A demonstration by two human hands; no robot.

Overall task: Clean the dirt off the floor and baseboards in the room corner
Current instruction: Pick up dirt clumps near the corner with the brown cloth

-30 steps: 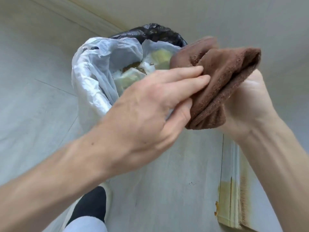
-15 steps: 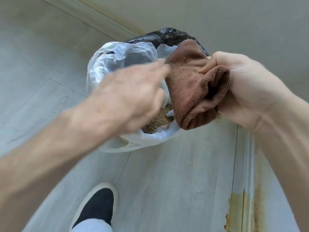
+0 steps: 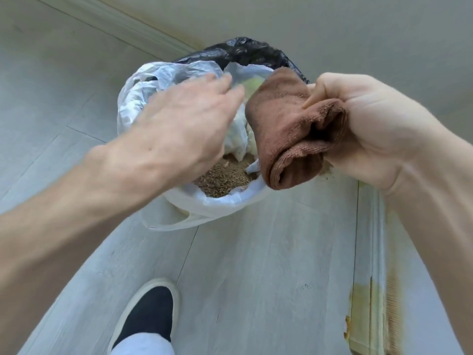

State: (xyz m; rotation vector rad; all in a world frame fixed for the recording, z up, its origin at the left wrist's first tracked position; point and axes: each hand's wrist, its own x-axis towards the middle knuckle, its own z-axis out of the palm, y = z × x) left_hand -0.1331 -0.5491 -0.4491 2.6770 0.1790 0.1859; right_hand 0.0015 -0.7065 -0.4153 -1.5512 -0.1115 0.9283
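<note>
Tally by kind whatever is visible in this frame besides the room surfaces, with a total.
Hands: 2, left hand open over the bags, right hand gripping the cloth
Cloths: 1, brown cloth
Plastic bags: 2, white bag holding brown dirt, black bag behind it
Shoes: 1, dark shoe
Total: 6

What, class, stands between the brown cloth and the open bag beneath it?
Nothing visible. The right hand grips the brown cloth directly above the white bag; the left hand hovers beside it, not underneath.
</note>
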